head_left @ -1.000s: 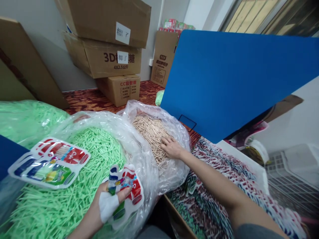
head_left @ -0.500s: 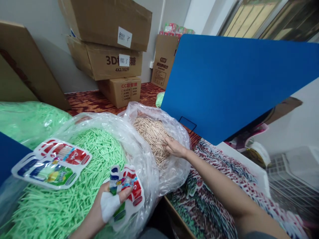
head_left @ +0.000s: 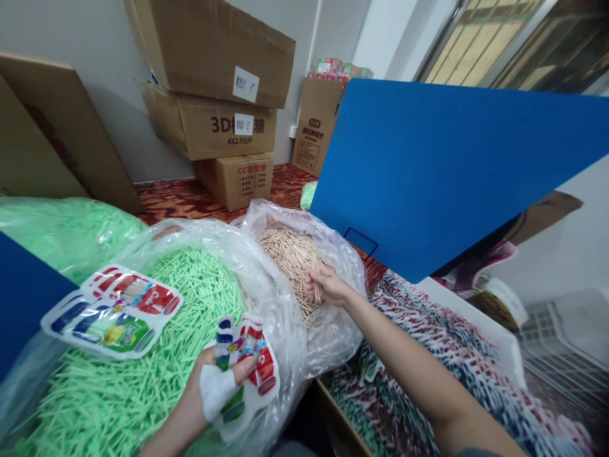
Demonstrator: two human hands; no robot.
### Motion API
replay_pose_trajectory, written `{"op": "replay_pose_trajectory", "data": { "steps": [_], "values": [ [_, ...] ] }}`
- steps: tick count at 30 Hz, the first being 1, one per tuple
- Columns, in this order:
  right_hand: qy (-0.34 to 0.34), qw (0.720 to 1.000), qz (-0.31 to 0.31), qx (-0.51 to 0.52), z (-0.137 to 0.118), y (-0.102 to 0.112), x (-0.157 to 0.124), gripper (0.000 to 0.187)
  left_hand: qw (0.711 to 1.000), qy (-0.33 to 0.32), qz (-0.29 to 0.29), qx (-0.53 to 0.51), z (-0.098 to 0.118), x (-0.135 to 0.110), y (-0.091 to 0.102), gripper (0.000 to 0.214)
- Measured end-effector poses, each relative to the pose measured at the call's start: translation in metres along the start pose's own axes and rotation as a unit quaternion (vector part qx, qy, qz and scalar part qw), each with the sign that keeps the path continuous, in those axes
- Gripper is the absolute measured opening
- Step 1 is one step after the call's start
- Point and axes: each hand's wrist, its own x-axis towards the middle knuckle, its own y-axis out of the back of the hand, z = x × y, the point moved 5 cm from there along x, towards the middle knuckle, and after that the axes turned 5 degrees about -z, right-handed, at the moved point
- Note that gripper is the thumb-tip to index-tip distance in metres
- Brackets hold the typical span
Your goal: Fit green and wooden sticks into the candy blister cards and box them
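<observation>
My left hand (head_left: 216, 381), a white wrap around the base of its thumb, is closed on a bottle-shaped printed pouch (head_left: 261, 365) in red, blue and green. Beneath and behind it lies a heap of thin light-green sticks (head_left: 200, 279) in a clear plastic bag (head_left: 271, 304). Several flat pouches of the same print (head_left: 118, 317) rest on the green sticks at the left. My right hand (head_left: 328, 285) reaches into a second clear bag, its fingers pinched around a few thin tan sticks (head_left: 288, 254) at the edge of the tan heap. The fingertips are partly hidden.
Cardboard boxes (head_left: 228, 127) are stacked at the back. A large blue board (head_left: 428, 171) leans at the right, above a box filled with red, white and dark printed pieces (head_left: 428, 336). Another bag of green sticks (head_left: 71, 228) lies at the far left.
My right hand has drawn slightly left and down in the tan sticks, and its fingers have curled closed on some. My left hand keeps its hold on the pouch. The view has shifted slightly.
</observation>
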Motion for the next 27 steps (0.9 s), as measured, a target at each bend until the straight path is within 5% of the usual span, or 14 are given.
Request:
{"op": "replay_pose_trajectory", "data": {
  "steps": [5, 12, 17, 27],
  "values": [
    [0.027, 0.995, 0.024, 0.089, -0.031, -0.025, -0.01, 0.035, 0.999, 0.018, 0.008, -0.032, 0.006, 0.008, -0.01, 0.023],
    [0.186, 0.961, 0.005, 0.205, -0.093, -0.102, -0.049, 0.022, 0.998, -0.057, 0.017, -0.021, 0.018, 0.013, -0.02, 0.018],
    [0.242, 0.96, -0.012, 0.143, -0.092, -0.137, -0.062, 0.016, 0.987, -0.119, 0.07, 0.081, 0.024, 0.011, -0.016, 0.015],
    [0.267, 0.962, -0.013, -0.059, -0.079, -0.156, -0.075, 0.013, 0.946, -0.201, 0.096, 0.235, 0.032, 0.01, -0.014, 0.022]
  ]
}}
